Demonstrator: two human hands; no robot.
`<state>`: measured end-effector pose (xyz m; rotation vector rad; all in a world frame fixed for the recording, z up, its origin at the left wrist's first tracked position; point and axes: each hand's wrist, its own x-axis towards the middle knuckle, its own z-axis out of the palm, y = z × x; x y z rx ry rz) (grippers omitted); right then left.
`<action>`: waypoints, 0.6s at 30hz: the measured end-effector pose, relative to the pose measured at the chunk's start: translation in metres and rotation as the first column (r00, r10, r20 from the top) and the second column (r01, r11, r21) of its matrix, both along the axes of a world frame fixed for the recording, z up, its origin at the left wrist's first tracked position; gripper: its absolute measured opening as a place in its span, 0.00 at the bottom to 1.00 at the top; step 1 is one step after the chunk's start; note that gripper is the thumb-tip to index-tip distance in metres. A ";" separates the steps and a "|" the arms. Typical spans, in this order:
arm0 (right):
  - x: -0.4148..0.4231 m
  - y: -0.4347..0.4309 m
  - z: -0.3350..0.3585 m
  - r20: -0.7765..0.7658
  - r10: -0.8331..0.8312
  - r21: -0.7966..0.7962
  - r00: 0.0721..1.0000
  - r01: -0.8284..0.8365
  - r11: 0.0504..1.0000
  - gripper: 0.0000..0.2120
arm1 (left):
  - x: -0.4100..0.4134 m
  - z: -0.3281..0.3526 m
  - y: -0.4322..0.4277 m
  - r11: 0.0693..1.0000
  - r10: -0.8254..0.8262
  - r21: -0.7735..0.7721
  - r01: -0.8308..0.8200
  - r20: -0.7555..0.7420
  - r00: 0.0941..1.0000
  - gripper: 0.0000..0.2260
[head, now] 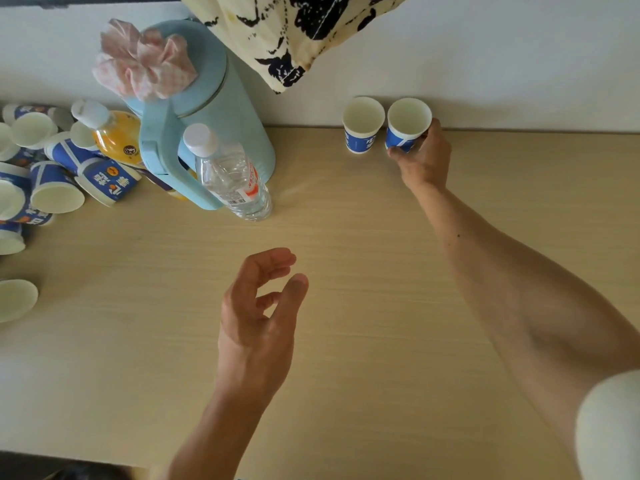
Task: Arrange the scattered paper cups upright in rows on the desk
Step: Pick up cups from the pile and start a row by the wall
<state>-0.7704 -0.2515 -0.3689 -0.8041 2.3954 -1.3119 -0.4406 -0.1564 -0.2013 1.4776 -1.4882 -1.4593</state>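
Two blue-and-white paper cups stand upright side by side at the back of the desk, against the wall. My right hand (424,161) grips the right cup (408,124) from behind and below. The left cup (363,128) stands free just beside it. Several more cups lie scattered on their sides in a pile (55,178) at the far left. My left hand (259,317) hovers over the middle of the desk, fingers loosely curled and holding nothing.
A light blue thermos jug (204,109) with a pink cloth (145,60) on top stands left of centre. A clear water bottle (232,174) and an orange drink bottle (110,131) stand by it. Patterned fabric (298,32) hangs over the desk's back edge.
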 end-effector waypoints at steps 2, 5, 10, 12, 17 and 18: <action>-0.001 -0.001 -0.001 -0.007 0.001 0.009 1.000 -0.001 1.000 0.30 | 0.002 -0.001 0.002 1.000 0.002 -0.002 -0.002 0.002 1.000 0.11; -0.002 -0.002 0.000 -0.021 -0.006 0.039 1.000 0.007 0.999 0.32 | 0.005 -0.003 0.005 1.000 -0.005 0.000 0.005 0.001 1.000 0.10; 0.013 0.026 0.008 -0.025 -0.055 0.028 0.998 0.056 0.998 0.38 | 0.014 -0.003 0.007 1.000 0.016 0.026 -0.015 -0.023 1.000 0.11; 0.034 0.051 0.011 -0.022 -0.133 -0.047 0.991 0.132 0.990 0.37 | 0.019 0.000 0.007 0.999 0.033 0.031 -0.032 -0.034 0.999 0.11; 0.125 0.104 0.035 0.140 -0.124 -0.140 0.982 0.143 0.980 0.32 | 0.031 0.008 0.007 0.996 0.082 0.024 -0.081 -0.032 0.996 0.11; 0.146 0.111 0.046 0.193 -0.087 -0.155 0.977 0.118 0.981 0.31 | 0.033 0.011 0.007 0.996 0.092 0.018 -0.092 -0.030 0.995 0.11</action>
